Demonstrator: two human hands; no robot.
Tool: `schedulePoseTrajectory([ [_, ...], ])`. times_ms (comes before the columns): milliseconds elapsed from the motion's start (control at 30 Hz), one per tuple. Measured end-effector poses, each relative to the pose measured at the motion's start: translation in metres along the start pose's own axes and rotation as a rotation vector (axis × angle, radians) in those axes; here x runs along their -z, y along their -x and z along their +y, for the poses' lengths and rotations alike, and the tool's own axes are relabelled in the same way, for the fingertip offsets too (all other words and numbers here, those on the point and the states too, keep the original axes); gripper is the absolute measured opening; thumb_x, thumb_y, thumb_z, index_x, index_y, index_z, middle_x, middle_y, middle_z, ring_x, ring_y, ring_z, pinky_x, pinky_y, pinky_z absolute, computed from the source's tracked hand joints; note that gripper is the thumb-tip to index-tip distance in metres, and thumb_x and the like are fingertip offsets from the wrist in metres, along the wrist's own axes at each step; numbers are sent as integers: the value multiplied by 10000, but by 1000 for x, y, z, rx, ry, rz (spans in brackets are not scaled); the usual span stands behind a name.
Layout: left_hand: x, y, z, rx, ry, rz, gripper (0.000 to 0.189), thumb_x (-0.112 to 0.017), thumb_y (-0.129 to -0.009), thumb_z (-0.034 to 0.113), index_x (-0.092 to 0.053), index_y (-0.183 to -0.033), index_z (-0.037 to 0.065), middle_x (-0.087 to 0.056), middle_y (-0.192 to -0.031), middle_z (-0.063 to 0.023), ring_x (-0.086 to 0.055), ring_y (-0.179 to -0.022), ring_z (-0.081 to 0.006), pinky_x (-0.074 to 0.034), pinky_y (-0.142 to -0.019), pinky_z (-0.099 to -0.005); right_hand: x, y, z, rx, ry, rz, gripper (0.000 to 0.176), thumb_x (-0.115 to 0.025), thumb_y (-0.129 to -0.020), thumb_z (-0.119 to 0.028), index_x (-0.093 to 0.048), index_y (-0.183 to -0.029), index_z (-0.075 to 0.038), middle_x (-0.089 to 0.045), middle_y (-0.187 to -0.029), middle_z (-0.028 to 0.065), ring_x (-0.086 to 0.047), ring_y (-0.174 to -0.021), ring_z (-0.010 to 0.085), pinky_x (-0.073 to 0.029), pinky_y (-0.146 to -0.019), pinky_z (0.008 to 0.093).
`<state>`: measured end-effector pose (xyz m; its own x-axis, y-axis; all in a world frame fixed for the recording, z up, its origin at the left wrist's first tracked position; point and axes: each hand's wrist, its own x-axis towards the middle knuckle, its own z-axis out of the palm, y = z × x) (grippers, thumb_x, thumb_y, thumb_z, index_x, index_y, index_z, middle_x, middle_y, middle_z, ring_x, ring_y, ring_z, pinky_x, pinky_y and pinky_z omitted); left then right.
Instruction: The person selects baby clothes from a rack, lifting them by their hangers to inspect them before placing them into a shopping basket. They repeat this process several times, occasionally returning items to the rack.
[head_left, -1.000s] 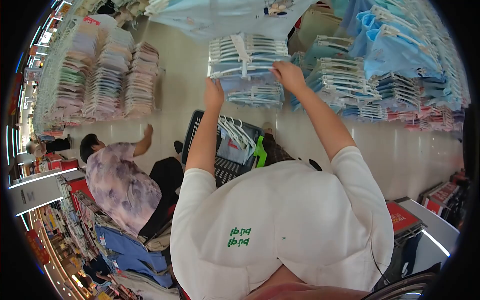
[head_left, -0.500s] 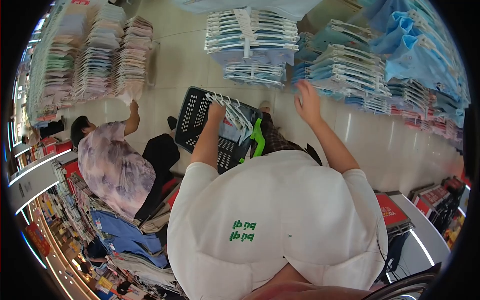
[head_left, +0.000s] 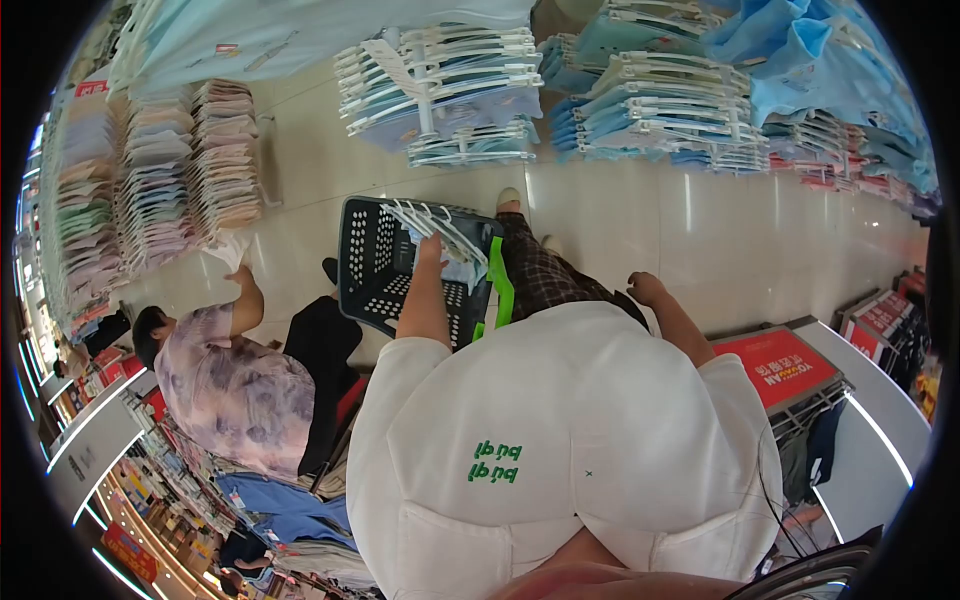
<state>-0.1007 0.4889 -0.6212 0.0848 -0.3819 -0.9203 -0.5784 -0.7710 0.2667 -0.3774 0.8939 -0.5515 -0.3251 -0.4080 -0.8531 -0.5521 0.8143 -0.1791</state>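
Note:
A dark perforated shopping basket with a bright green handle is in front of me, left of my legs. Inside it are white clothes hangers with pale garments. My left hand reaches into the basket, closed at the hangers; the exact grip is partly hidden. Low at my right side, beside my dark checked trousers, hangs my right hand. Its fingers are loosely curled with nothing seen in them.
Ahead are racks of pale blue clothes on white hangers and more hung garments. To the left, a person in a tie-dyed shirt touches hanging pastel clothes. A red sign tops a rack at right.
My right hand has dropped from near the hung clothes to my side, its fingers curling. The view has shifted, and the left hand stays at the hangers in the basket.

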Motion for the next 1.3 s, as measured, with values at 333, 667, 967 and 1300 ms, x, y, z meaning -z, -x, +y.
schedulePoseTrajectory([
  [333,14,-18,-6,-84,101,29,492,-492,-866,212,-327,-1309,74,-460,-1126,-144,-521,-898,-281,-478,-744,-386,8,-7,-36,150,-218,82,297,-597,-731,-210,-607,-966,-29,-627,-904,152,-595,-845,292,-466,-756,363],
  [667,37,2,27,184,-105,145,456,-488,-801,258,-438,-1200,43,-447,-1027,-153,-491,-773,-249,-471,-626,-388,15,-20,-44,186,-179,86,304,-592,-727,-224,-607,-957,-26,-629,-886,149,-599,-834,295,-469,-750,363],
  [967,40,18,38,-89,162,307,299,-484,-737,229,-552,-865,-32,-520,-733,-145,-503,-565,-239,-398,-500,-390,20,-20,-41,142,-147,68,319,-589,-707,-239,-611,-949,-33,-622,-914,166,-585,-878,307,-460,-773,373],
  [1300,17,111,-2,-361,572,201,190,-488,-768,202,-484,-832,23,-474,-643,-81,-423,-465,-157,-354,-409,-274,56,-30,-92,361,-343,191,280,-588,-742,-225,-610,-937,-25,-626,-889,148,-594,-855,282,-467,-760,343],
])
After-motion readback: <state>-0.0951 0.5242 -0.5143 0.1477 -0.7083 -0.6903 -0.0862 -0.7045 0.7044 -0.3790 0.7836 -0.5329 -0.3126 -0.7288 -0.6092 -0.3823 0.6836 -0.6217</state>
